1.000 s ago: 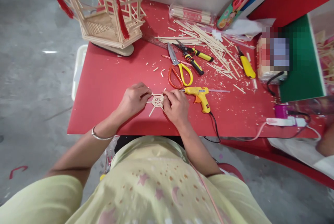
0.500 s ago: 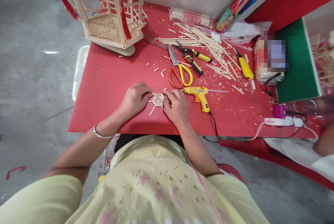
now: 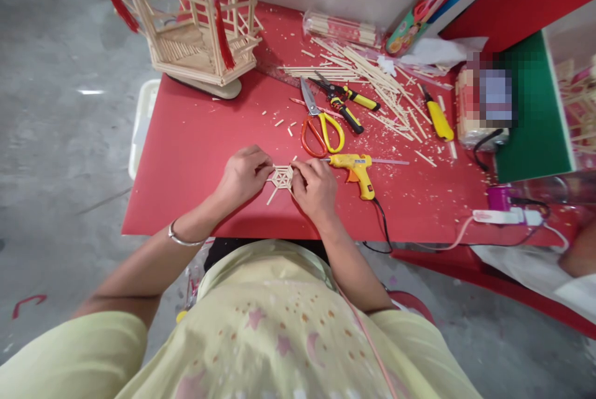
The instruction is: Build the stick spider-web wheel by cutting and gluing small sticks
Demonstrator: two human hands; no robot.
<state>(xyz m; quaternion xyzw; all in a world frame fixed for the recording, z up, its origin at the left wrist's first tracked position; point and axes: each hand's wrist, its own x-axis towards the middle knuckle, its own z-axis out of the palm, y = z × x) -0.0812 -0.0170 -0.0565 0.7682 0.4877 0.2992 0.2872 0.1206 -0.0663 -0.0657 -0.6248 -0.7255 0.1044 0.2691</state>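
Note:
A small web-shaped piece made of thin wooden sticks (image 3: 282,177) lies on the red table (image 3: 195,138) near its front edge. My left hand (image 3: 242,177) pinches its left side with closed fingers. My right hand (image 3: 315,189) pinches its right side, fingers curled. A silver bangle (image 3: 181,240) sits on my left wrist. A yellow glue gun (image 3: 356,170) lies just right of my right hand, its nozzle pointing left.
Orange and yellow scissors (image 3: 319,126), black and yellow pliers (image 3: 342,101) and a yellow cutter (image 3: 437,118) lie behind. Loose sticks (image 3: 372,79) are scattered at the back. A stick pavilion model (image 3: 200,20) stands back left. A green board (image 3: 531,113) and power strip (image 3: 505,217) are on the right.
Both hands stay on the stick web; the left hand has edged slightly closer to it. Nothing else has moved.

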